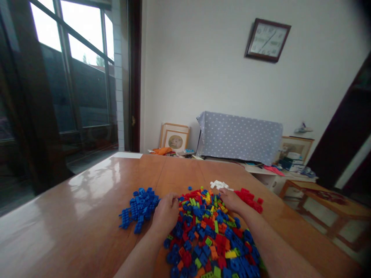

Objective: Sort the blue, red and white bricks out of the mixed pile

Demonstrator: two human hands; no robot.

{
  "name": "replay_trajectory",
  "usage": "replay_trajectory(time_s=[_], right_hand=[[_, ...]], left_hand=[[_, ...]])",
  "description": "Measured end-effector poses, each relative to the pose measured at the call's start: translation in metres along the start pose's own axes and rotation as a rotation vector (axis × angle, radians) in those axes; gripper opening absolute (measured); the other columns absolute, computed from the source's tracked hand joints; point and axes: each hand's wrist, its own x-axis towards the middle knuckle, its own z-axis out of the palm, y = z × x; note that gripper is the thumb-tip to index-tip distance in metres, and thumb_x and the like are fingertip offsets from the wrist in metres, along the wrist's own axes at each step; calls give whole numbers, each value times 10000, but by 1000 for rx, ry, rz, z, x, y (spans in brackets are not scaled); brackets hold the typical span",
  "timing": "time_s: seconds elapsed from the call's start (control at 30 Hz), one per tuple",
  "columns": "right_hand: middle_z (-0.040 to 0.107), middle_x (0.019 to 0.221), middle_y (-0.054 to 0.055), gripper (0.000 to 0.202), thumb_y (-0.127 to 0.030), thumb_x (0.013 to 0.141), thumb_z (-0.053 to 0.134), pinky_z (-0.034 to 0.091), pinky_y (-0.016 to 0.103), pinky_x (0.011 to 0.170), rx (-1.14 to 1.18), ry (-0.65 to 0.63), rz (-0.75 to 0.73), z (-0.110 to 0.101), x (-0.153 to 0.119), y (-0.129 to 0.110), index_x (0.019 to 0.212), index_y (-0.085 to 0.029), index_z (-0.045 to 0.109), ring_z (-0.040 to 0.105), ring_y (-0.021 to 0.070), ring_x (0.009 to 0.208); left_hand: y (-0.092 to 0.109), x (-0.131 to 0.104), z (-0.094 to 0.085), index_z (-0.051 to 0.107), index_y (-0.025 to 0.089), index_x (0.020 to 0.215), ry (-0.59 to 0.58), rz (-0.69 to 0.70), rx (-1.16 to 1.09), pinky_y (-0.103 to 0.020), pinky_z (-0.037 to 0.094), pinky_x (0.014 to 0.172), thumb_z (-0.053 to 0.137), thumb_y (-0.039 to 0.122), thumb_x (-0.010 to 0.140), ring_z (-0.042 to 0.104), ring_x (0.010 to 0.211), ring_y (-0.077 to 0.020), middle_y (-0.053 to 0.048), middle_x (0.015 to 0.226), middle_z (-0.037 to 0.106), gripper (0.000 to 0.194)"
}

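Observation:
A large mixed heap of plastic building bricks in blue, red, green, yellow and orange lies in front of me. My left hand is at the heap's left edge, its fingers curled; whatever they hold is hidden. Just left of that hand sits a separate pile of blue bricks. My right hand reaches to the heap's far right edge with fingers bent inward, and I cannot make out anything in them. Close behind it are a small pile of white bricks and a pile of red bricks.
Everything lies on a glossy wooden table. A white sheet is at its far left corner. Beyond stand a dotted cloth cover, a framed picture and, to the right, a low wooden bench. A clock hangs on the wall.

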Motion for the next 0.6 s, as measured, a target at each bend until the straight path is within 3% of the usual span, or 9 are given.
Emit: replay_trajectory(time_s=[0.13,0.3,0.47,0.6], right_hand=[[701,846,27,199,-263,801,500,434,280,781,33,-8,10,3,-5,-13,876,-206,676,595,218,876],[709,809,10,234,-236,764,505,446,264,722,70,-10,4,4,-8,-18,899,-205,693,618,195,791],[723,955,57,308,-287,857,425,446,279,774,48,65,-22,0,18,-26,987,-189,686,633,203,886],[717,958,48,314,-355,901,436,427,274,818,-13,25,-89,8,46,-41,977,-193,694,617,202,946]], left_hand=[[-2,3,3,664,170,968,11,-17,-72,-299,469,841,443,207,913,648,975,-205,-76,986,722,230],[2,4,1,627,134,1156,82,-199,-315,-343,463,1008,455,212,898,618,1167,-223,-130,1230,679,320],[10,2,-7,581,143,1250,107,-342,-498,-314,437,1069,432,268,924,545,1298,-206,-120,1378,605,380],[13,-1,-8,541,165,1316,65,-339,-467,-322,462,1043,378,362,966,546,1309,-209,-99,1410,588,433]])
